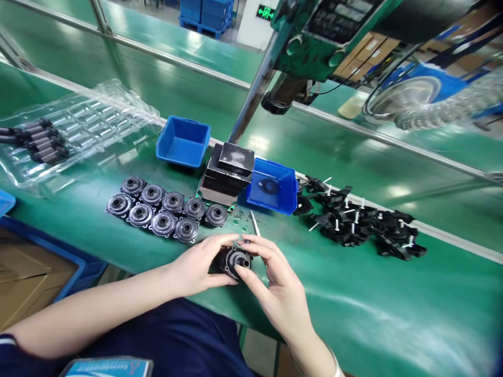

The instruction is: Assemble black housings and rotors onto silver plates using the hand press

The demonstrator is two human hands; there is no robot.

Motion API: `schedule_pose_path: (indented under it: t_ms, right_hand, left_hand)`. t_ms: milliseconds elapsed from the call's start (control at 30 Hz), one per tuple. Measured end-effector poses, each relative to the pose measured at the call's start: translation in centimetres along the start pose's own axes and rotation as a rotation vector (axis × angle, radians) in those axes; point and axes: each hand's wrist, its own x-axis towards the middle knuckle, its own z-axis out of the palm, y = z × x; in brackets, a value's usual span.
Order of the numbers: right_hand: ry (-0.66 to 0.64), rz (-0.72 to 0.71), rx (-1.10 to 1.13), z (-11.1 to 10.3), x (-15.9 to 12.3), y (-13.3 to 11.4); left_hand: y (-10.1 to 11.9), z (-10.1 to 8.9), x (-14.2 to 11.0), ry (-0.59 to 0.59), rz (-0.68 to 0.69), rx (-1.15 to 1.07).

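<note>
Close to the bench's front edge, a black round pump housing [232,262] with a central spout is held between both hands. My left hand [204,264] wraps its left side, thumb below and fingers over the top. From the right, my right hand [271,269] grips it, with the thumb on its face by the spout and the fingers around the far rim. Just beyond the fingers lies a thin silver tool [255,223], partly hidden by my right hand. Several similar round black housings [163,223] stand in two rows to the left.
A green press [314,47] overhangs a black block fixture [228,175]. Blue bins [183,141] [275,186] flank the fixture. Black parts with white pins [353,222] are heaped at right. A clear plastic tray [90,123] holding dark cylinders [43,141] lies at left.
</note>
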Motion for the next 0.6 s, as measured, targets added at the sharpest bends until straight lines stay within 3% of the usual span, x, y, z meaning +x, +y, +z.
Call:
schedule_pose_path:
  t_ms: [200, 400, 600]
  right_hand:
    - [0.024, 0.023, -0.012, 1.1, -1.0, 1.4]
    - [0.040, 0.007, -0.040, 1.5, -1.5, 1.5]
    - [0.066, 0.004, -0.037, 1.6, -1.7, 1.3]
  left_hand:
    - [0.2, -0.2, 0.2, -0.011, 0.046, 0.033]
    - [-0.2, -0.2, 0.4, 0.004, 0.183, 0.029]
    - [-0.4, -0.3, 0.3, 0.010, 0.191, 0.006]
